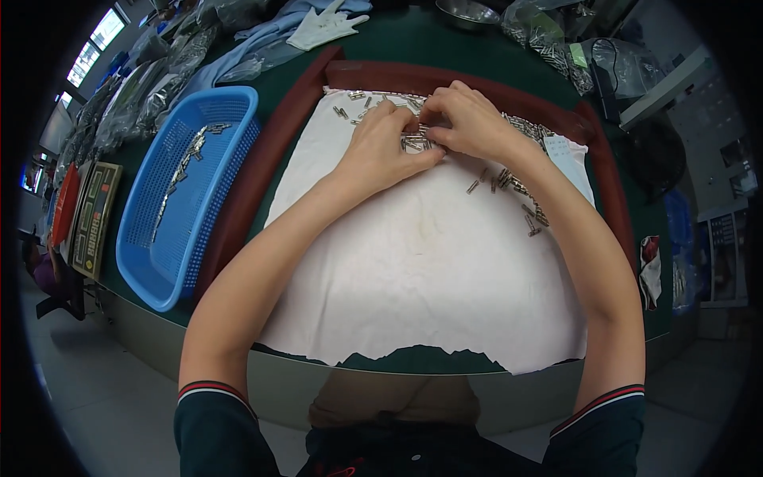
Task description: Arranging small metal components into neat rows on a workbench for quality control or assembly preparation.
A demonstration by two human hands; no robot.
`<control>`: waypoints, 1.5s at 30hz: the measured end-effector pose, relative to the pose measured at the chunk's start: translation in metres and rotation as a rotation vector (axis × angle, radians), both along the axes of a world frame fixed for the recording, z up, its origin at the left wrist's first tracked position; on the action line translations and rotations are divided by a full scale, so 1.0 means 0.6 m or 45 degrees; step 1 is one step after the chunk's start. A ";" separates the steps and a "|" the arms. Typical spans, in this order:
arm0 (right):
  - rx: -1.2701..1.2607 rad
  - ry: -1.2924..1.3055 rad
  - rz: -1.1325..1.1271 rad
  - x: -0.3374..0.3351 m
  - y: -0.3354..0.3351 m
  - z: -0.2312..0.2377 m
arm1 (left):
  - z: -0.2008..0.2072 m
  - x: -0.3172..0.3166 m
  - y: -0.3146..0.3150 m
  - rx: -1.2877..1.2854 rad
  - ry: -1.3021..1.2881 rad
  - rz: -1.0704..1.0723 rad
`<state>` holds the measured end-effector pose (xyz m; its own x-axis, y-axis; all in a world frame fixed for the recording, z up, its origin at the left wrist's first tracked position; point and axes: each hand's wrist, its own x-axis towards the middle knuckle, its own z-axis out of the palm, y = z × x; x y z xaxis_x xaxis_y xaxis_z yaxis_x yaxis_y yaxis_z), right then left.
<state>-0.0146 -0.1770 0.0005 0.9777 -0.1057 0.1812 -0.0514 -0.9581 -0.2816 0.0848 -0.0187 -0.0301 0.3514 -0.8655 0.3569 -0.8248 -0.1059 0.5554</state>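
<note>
Small silvery metal cylinders (pixel 415 144) lie in a heap at the far middle of a white cloth. Over this heap my left hand (pixel 380 149) is bent, thumb stretched toward the right and apart from the curved fingers. Close beside it, my right hand (pixel 470 121) has its fingers curled in with thumb and forefinger near each other among the cylinders; what lies between their tips is hidden. More cylinders (pixel 531 219) are scattered to the right, partly behind my right forearm, and a few (pixel 342 113) lie to the left of my left hand.
A dark red wooden frame (pixel 381 75) borders the white cloth (pixel 421 262) on three sides. To the left stands a blue perforated basket (pixel 195 230) with some cylinders, beside a scale-like box (pixel 94 219). A white glove (pixel 327 25) and a metal bowl (pixel 469 11) lie behind.
</note>
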 end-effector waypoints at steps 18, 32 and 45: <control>-0.047 0.157 -0.125 0.003 0.027 0.018 | 0.000 0.001 0.023 -0.068 0.020 -0.069; -0.284 -0.282 0.045 -0.100 0.098 -0.014 | 0.006 -0.105 0.098 -0.161 0.060 -0.302; 0.127 -0.350 -0.180 -0.197 0.134 0.008 | 0.043 -0.103 0.146 0.080 0.189 -0.282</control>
<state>-0.1331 -0.0965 0.0053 0.8681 -0.2672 0.4184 -0.0908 -0.9140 -0.3954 0.0232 0.0689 -0.0044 0.1957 -0.9458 0.2591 -0.7419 0.0300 0.6699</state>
